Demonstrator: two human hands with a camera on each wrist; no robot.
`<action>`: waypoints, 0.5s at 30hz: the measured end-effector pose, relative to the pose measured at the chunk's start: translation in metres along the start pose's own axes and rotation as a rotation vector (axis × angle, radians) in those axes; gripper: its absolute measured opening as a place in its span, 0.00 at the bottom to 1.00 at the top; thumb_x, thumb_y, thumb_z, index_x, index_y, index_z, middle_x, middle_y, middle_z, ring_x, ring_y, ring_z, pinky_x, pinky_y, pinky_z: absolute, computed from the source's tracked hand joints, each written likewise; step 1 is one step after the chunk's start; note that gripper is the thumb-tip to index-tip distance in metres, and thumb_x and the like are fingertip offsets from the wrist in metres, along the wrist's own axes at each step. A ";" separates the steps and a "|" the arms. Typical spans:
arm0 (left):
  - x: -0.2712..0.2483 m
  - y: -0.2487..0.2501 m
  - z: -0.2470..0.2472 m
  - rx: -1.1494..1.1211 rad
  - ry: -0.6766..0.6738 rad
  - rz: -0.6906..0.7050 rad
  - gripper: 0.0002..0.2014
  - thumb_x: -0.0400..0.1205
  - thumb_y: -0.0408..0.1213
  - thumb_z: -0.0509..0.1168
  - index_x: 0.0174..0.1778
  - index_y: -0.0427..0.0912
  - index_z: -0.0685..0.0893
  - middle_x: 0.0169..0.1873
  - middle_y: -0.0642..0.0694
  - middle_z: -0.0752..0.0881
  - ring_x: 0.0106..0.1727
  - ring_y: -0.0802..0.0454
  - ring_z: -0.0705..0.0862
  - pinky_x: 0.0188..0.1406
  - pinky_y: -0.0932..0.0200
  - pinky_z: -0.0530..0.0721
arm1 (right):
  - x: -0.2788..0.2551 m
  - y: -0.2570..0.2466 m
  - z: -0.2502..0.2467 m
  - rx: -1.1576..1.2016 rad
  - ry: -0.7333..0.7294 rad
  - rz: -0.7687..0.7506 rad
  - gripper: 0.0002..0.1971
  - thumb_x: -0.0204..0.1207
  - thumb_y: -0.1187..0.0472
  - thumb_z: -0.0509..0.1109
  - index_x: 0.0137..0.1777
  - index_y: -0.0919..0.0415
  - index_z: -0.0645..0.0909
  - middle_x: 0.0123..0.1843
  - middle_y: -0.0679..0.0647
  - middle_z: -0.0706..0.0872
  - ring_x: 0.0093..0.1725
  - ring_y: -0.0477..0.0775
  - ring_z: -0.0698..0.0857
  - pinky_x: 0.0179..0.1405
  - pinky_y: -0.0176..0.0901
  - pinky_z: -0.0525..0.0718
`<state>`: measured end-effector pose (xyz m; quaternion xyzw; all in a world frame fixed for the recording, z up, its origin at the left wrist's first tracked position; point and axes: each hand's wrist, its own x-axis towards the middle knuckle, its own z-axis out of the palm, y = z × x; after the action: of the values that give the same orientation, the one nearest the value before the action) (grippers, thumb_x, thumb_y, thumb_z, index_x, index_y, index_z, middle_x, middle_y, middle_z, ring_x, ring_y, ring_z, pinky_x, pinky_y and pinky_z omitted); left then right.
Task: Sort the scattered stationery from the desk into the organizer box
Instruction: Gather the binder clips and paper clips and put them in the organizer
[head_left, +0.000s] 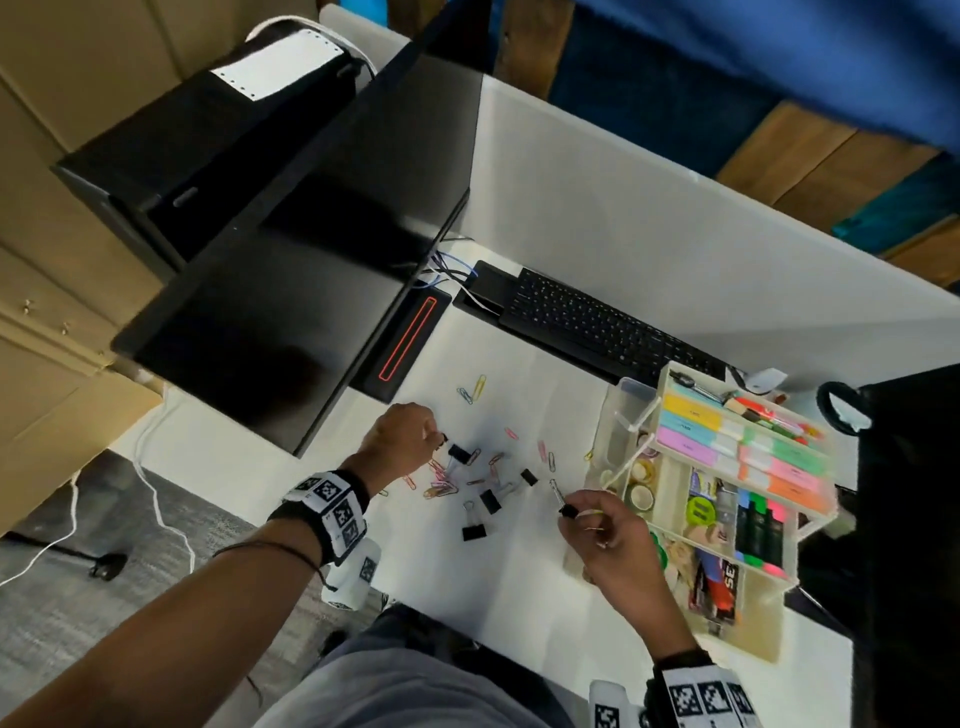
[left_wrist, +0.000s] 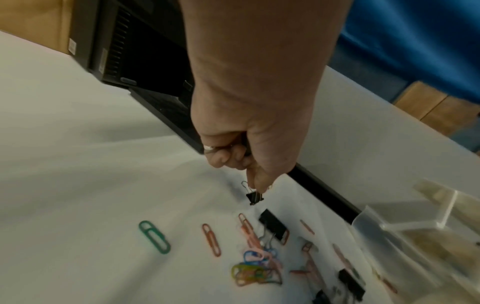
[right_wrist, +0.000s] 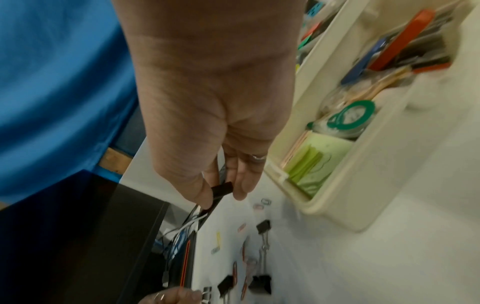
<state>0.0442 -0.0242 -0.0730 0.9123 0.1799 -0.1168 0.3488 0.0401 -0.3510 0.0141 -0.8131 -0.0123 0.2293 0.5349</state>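
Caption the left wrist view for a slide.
Left hand pinches a small black binder clip above scattered paper clips on the desk.

Monitor: large black flat screen (head_left: 270, 291), dark, tilted over the left part of the white bench (head_left: 519, 597).
Small device: black slim box with a glowing red outlined slot (head_left: 408, 340), just beside the monitor's lower right edge.
Keyboard: black, full-size (head_left: 597, 325), lying along the far side of the bench.
Cables: thin blue and white wires (head_left: 449, 270), bunched between monitor and keyboard.
Printer: black unit with perforated white paper (head_left: 283, 65) on top, behind the monitor.
Floor: grey carpet (head_left: 47, 618) with a white cord (head_left: 150, 483) trailing across it.
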 end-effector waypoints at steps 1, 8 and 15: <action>0.000 0.003 -0.003 -0.008 0.012 0.009 0.07 0.81 0.42 0.75 0.41 0.43 0.89 0.39 0.51 0.88 0.42 0.50 0.86 0.42 0.57 0.84 | -0.006 0.002 -0.010 0.003 0.012 0.008 0.11 0.78 0.69 0.79 0.56 0.54 0.89 0.37 0.46 0.88 0.33 0.44 0.83 0.33 0.35 0.82; -0.029 0.065 -0.011 -0.090 -0.046 0.145 0.06 0.81 0.41 0.74 0.38 0.53 0.91 0.26 0.54 0.82 0.26 0.57 0.77 0.29 0.63 0.74 | -0.046 0.048 -0.102 -0.171 0.181 0.011 0.14 0.76 0.73 0.79 0.50 0.51 0.90 0.39 0.55 0.90 0.40 0.56 0.88 0.43 0.38 0.85; -0.080 0.157 0.041 -0.114 -0.243 0.372 0.04 0.83 0.47 0.74 0.43 0.54 0.92 0.29 0.56 0.82 0.31 0.57 0.80 0.32 0.64 0.78 | -0.068 0.093 -0.155 -0.292 0.274 0.043 0.19 0.74 0.73 0.81 0.42 0.43 0.90 0.41 0.41 0.91 0.41 0.48 0.88 0.41 0.29 0.85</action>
<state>0.0326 -0.1802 0.0173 0.8879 -0.0286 -0.1491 0.4344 0.0182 -0.5423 0.0072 -0.9058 0.0450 0.1236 0.4027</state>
